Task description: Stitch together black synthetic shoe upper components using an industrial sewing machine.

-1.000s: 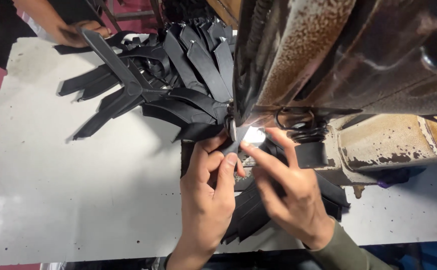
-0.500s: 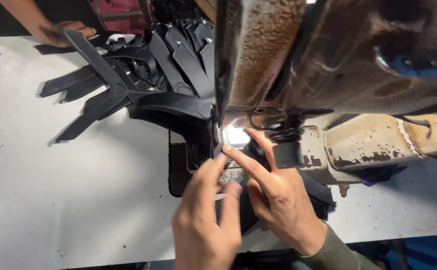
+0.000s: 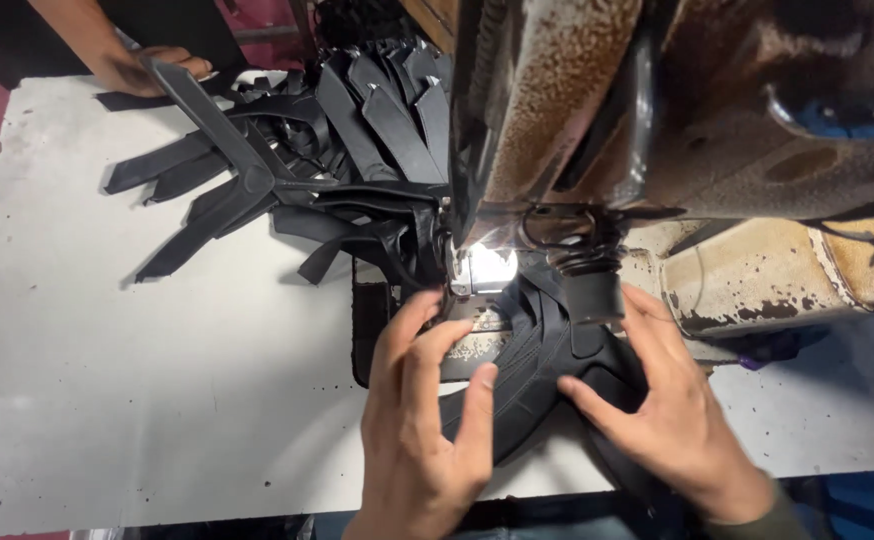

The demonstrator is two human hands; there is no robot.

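- Two hands lie nearest the camera, both open and pressing flat rather than gripping: the left hand (image 3: 427,420) spreads its fingers on the black stitched piece (image 3: 532,375) and on the worn metal plate beside it, and the right hand (image 3: 672,410) rests on the same piece from the other side, fingers splayed.
- Both wrists are cut off by the lower edge, and much of the black piece is hidden under the palms, so its full outline cannot be made out.
- Just beyond the fingertips, the black piece runs under the presser foot (image 3: 477,275), which a bright lamp washes out; the needle itself is too glared to see.
- Above it the rusty sewing machine head (image 3: 597,110) fills the upper right and hides the table (image 3: 157,400) behind it.
- Farther left on the white table lies a heap of black cut pieces (image 3: 357,130), with large black scissors (image 3: 227,140) across it; single pieces blur into one dark mass.
- At the far edge another person's hand (image 3: 142,70) touches what may be the scissors' handle end; the arm is cut off at the top.
- Half a second ago the fingers were pinched together close to the needle; now both hands have flattened and drawn apart, and the view has shifted slightly.
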